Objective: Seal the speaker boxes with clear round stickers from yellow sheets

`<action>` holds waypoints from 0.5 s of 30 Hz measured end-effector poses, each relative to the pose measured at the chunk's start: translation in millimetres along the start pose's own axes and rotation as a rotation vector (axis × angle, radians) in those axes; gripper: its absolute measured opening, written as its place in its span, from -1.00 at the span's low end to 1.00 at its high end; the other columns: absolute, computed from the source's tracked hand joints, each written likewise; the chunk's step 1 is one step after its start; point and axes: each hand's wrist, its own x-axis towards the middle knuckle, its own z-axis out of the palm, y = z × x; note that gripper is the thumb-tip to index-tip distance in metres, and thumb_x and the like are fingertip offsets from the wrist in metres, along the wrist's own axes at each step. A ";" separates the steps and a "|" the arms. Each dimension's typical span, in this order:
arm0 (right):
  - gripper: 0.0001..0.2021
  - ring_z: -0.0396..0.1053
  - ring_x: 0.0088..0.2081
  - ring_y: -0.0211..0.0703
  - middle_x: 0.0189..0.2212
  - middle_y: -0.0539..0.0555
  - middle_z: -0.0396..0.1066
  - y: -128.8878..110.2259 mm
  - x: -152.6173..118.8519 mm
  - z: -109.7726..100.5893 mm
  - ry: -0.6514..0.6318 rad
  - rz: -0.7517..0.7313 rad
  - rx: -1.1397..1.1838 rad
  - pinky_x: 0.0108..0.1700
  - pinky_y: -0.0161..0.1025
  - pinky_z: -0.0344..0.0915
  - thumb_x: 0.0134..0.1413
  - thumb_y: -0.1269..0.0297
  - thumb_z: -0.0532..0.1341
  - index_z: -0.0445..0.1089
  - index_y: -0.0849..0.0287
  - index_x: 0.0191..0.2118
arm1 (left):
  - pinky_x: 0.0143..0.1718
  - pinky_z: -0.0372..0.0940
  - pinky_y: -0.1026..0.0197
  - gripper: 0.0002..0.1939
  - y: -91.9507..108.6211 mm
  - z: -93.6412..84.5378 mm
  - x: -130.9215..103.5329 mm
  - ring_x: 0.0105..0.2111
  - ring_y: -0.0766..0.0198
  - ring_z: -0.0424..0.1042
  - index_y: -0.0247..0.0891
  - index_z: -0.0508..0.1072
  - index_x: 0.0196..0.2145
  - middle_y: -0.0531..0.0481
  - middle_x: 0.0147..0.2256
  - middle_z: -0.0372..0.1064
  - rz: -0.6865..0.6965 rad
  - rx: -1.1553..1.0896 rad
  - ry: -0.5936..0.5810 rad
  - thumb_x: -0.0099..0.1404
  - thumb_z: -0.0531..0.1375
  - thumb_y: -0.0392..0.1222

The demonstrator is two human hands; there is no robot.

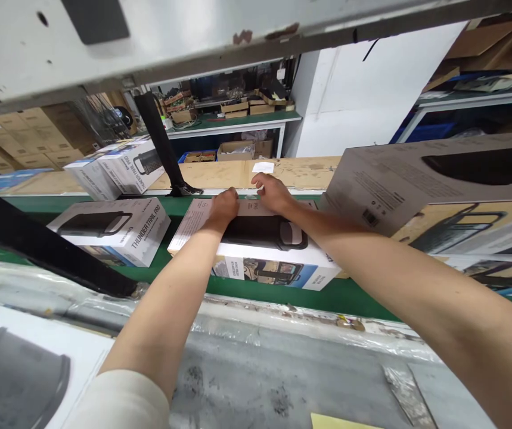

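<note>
A white printed carton (193, 226) with a picture of a black handled product lies in front of me on the green conveyor belt. My left hand (224, 207) is at the carton's far top edge, its fingers curled and pressed together; whatever they pinch is hidden. Just to the right, my right hand (272, 192) hovers by the same edge with bent fingers, a gap showing between thumb and forefinger. A small clear patch, perhaps film or tape, shows between the hands on the far edge.
Another printed carton (148, 233) lies on the belt to the left; larger ones (372, 179) stand close at right. Dark posts (160, 140) and an overhead metal beam (220, 53) frame the reach. More cartons (121, 167) sit behind. A grey ledge (238, 369) runs nearest me.
</note>
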 end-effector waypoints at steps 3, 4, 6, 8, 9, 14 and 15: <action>-0.70 0.38 -0.01 0.11 -0.10 0.13 0.47 -1.7 -8.8 -2.1 0.016 0.014 -0.004 0.08 -0.01 0.30 0.00 0.49 0.23 0.43 0.06 -0.12 | 0.14 0.25 0.09 -0.71 -2.3 -0.9 -0.2 0.04 0.04 0.51 -0.26 0.49 -0.06 -0.24 -0.06 0.55 -0.001 -0.007 0.000 0.36 0.06 -0.44; -0.71 0.40 -0.02 0.10 -0.13 0.11 0.49 -2.5 -9.1 -2.1 0.011 0.034 0.001 0.07 -0.02 0.31 0.02 0.46 0.25 0.43 0.05 -0.10 | 0.14 0.25 0.09 -0.71 -3.1 -1.1 -0.3 0.04 0.04 0.51 -0.26 0.49 -0.06 -0.24 -0.05 0.55 0.001 -0.009 0.002 0.37 0.06 -0.43; -0.70 0.44 -0.12 0.05 -0.22 0.08 0.51 -4.5 -4.4 -0.9 -0.011 0.095 0.026 -0.02 -0.06 0.36 0.05 0.40 0.29 0.43 0.05 -0.06 | 0.14 0.25 0.08 -0.72 -4.5 -1.8 -0.8 0.04 0.02 0.51 -0.27 0.49 -0.06 -0.25 -0.05 0.55 0.006 -0.009 0.007 0.39 0.05 -0.42; -0.67 0.47 -0.24 -0.01 -0.30 0.05 0.53 -6.9 5.4 1.9 -0.044 0.149 0.071 -0.13 -0.12 0.39 0.04 0.35 0.34 0.41 0.08 -0.03 | 0.14 0.26 0.08 -0.72 -5.5 -2.9 -1.7 0.04 0.02 0.51 -0.27 0.49 -0.06 -0.25 -0.05 0.55 0.010 -0.005 0.010 0.40 0.05 -0.42; -0.64 0.47 -0.28 -0.04 -0.33 0.04 0.53 -8.2 10.8 3.7 -0.062 0.165 0.098 -0.19 -0.15 0.40 0.01 0.35 0.36 0.41 0.10 -0.02 | 0.14 0.26 0.08 -0.73 -5.9 -3.5 -2.2 0.04 0.02 0.51 -0.27 0.49 -0.06 -0.25 -0.05 0.55 0.012 -0.003 0.010 0.39 0.05 -0.42; -0.62 0.47 -0.41 -0.08 -0.47 -0.01 0.51 -15.6 22.0 14.6 -0.109 0.147 0.223 -0.32 -0.21 0.39 -0.15 0.52 0.34 0.41 0.16 -0.13 | 0.13 0.26 0.08 -0.73 -9.3 -4.2 -3.4 0.05 0.01 0.50 -0.28 0.49 -0.05 -0.24 -0.05 0.55 0.013 0.000 0.014 0.38 0.08 -0.41; -0.63 0.47 -0.41 -0.10 -0.49 -0.04 0.50 -17.4 20.2 16.3 -0.097 0.122 0.240 -0.29 -0.22 0.39 -0.16 0.54 0.31 0.41 0.15 -0.14 | 0.12 0.26 0.08 -0.73 -10.4 -3.7 -3.2 0.05 0.01 0.50 -0.28 0.49 -0.05 -0.25 -0.05 0.55 0.010 -0.002 0.016 0.39 0.07 -0.40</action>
